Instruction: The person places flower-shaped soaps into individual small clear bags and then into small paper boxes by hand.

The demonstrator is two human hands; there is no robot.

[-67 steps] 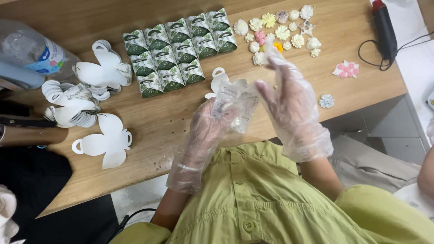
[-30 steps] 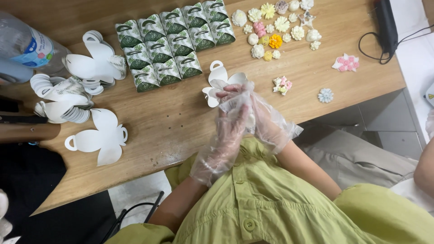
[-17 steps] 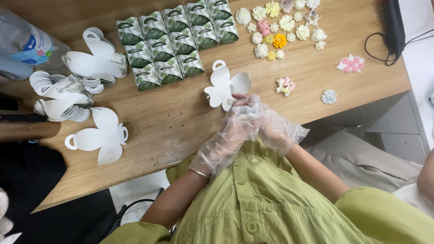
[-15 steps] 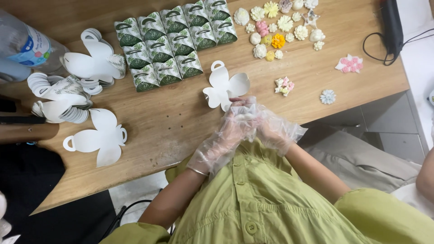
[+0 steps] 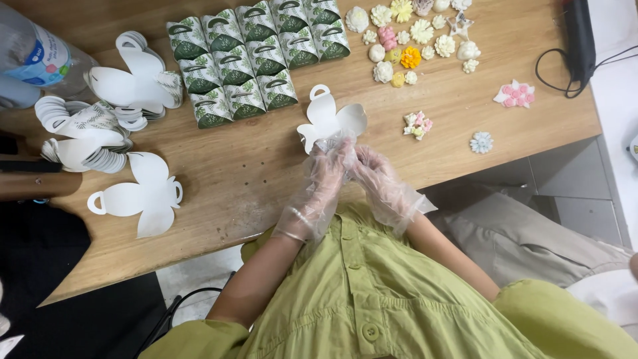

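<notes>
Both my hands wear loose clear plastic gloves and meet just over the table's front edge. My left hand (image 5: 324, 181) has its fingers stretched out, with the tips at the lower edge of a white flower-shaped paper cut-out (image 5: 330, 118) that lies flat on the wooden table (image 5: 266, 166). My right hand (image 5: 380, 178) pinches the glove film at my left fingertips. A small pastel flower cluster (image 5: 417, 124) lies just right of the cut-out.
Rows of folded green-and-white leaf-print boxes (image 5: 256, 56) stand at the back. Several small coloured flower pieces (image 5: 412, 33) lie at the back right. White cut-outs (image 5: 136, 193) are spread and stacked at the left, beside a plastic bottle (image 5: 33, 63). A black cable (image 5: 571, 60) lies at the right.
My gloved hands came down from in front of me and moved together by the white cut-out. The pastel flower cluster now lies on the table to its right.
</notes>
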